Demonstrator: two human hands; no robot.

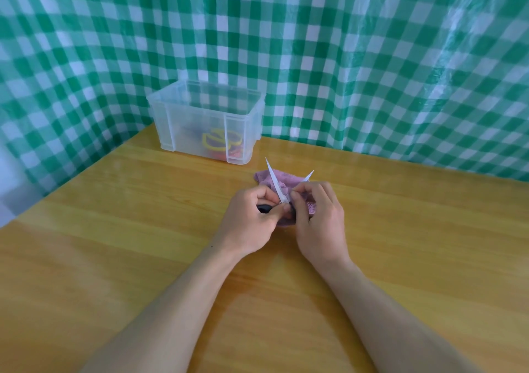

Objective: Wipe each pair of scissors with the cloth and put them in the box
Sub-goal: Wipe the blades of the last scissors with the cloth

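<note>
Box [206, 120] behind cloth [286, 180].

A wooden table [114, 258] holds a box [197, 120] (clear plastic); a purple cloth [292, 179] lies just before the box's right corner.

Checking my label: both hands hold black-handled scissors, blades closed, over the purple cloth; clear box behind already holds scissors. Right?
No: the head view shows the black-handled scissors with blades spread in a V, not closed. Left hand, right hand, purple cloth and clear box are as stated.
</note>
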